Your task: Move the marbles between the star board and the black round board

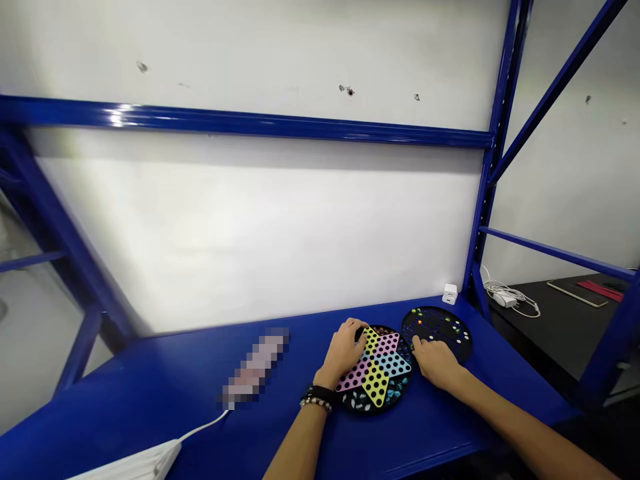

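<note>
A round black Chinese checkers board (pixel 379 397) lies on the blue table, with a star of yellow, pink and light blue points full of dark holes. Small coloured pieces, white and teal among them, fill the compartments around the star. My left hand (pixel 345 350), with a black band and beads at the wrist, has its fingers curled over the board's upper left side, by a yellow point. Just right of the board, my right hand (pixel 434 360) has thumb and fingertips pressed together; anything between them is too small to make out. It is over the near left edge of a second round black tray (pixel 435 327) dotted with small coloured pieces.
A white charger cube (pixel 450 293) stands at the table's back right corner. To the left lie a blurred-out flat object (pixel 255 367) with a white cable and a white power strip (pixel 133 463). Blue metal posts (pixel 479 220) frame the table. A black table (pixel 555 327) beyond holds cables.
</note>
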Demonstrator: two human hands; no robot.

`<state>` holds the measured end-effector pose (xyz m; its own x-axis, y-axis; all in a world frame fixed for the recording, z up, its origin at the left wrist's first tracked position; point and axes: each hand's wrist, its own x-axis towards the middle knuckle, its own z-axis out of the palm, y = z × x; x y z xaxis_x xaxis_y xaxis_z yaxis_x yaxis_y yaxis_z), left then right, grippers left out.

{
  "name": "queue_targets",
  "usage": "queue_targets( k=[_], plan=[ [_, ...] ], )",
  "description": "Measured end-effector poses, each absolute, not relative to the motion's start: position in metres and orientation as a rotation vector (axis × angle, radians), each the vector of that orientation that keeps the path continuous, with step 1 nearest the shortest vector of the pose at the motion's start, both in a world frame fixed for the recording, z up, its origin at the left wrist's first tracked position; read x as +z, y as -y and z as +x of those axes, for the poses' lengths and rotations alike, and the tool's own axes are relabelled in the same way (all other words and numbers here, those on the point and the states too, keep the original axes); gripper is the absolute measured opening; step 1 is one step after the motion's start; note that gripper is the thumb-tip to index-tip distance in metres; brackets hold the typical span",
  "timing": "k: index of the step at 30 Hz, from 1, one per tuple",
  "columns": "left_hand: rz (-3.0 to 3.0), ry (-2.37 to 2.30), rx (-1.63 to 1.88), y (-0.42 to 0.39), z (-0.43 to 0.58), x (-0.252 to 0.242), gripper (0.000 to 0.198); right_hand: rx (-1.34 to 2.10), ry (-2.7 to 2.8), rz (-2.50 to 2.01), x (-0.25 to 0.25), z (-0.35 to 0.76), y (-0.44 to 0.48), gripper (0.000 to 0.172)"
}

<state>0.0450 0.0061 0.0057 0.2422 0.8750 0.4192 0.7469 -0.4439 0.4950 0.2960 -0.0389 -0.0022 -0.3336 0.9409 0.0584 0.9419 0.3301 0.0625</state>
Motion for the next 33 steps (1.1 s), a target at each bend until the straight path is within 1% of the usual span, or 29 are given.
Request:
queue_targets(
  k=[3, 5, 8, 11, 14, 16, 18, 20, 21, 25, 26, 28, 30, 33],
  plan=[
    [2.323, -1.532, 0.968, -0.006, 0.045, 0.006, 0.026, -0.037, 2.547, -1.78, 0.001, 0.303, 0.039, 0.034],
    [2.325, -1.539, 0.949, -0.006, 0.045, 0.006, 0.026, 0.055, 2.547, -1.753, 0.004, 0.307, 0.038, 0.03],
    [2.323, -1.547, 0.923, -0.006, 0.045, 0.005, 0.026, 0.39, 2.38, -1.601, 0.01, 0.315, 0.031, 0.02],
    [2.325, -1.547, 0.902, -0.006, 0.045, 0.003, 0.026, 0.96, 1.848, -1.371, 0.016, 0.328, 0.016, 0.021],
    [2.328, -1.539, 0.891, -0.006, 0.044, 0.003, 0.027, 1.47, 1.219, -1.137, 0.022, 0.346, 0.0, 0.018],
    [2.321, -1.544, 0.88, -0.006, 0.044, 0.004, 0.027, 1.65, 0.944, -1.028, 0.022, 0.359, -0.01, 0.018],
    [2.314, -1.553, 0.861, -0.005, 0.044, 0.004, 0.028, 1.723, 0.803, -0.986, 0.017, 0.369, -0.018, 0.021],
    [2.315, -1.554, 0.848, -0.005, 0.044, 0.004, 0.03, 1.673, 0.803, -1.04, 0.008, 0.376, -0.026, 0.022],
    [2.318, -1.554, 0.849, -0.006, 0.044, 0.003, 0.03, 1.568, 0.888, -1.142, 0.004, 0.379, -0.03, 0.022],
    [2.319, -1.556, 0.844, -0.006, 0.044, 0.002, 0.03, 0.856, 1.385, -1.686, -0.008, 0.391, -0.048, 0.029],
    [2.319, -1.555, 0.839, -0.006, 0.043, 0.001, 0.03, 0.699, 1.484, -1.787, -0.009, 0.395, -0.051, 0.028],
    [2.32, -1.553, 0.833, -0.006, 0.043, 0.001, 0.031, 0.488, 1.666, -1.955, -0.011, 0.399, -0.056, 0.025],
    [2.32, -1.552, 0.832, -0.006, 0.042, 0.001, 0.031, 0.354, 1.833, -2.087, -0.015, 0.4, -0.058, 0.028],
    [2.315, -1.552, 0.836, -0.007, 0.042, 0.0, 0.031, 0.348, 1.909, -2.127, -0.022, 0.397, -0.059, 0.032]
  ],
)
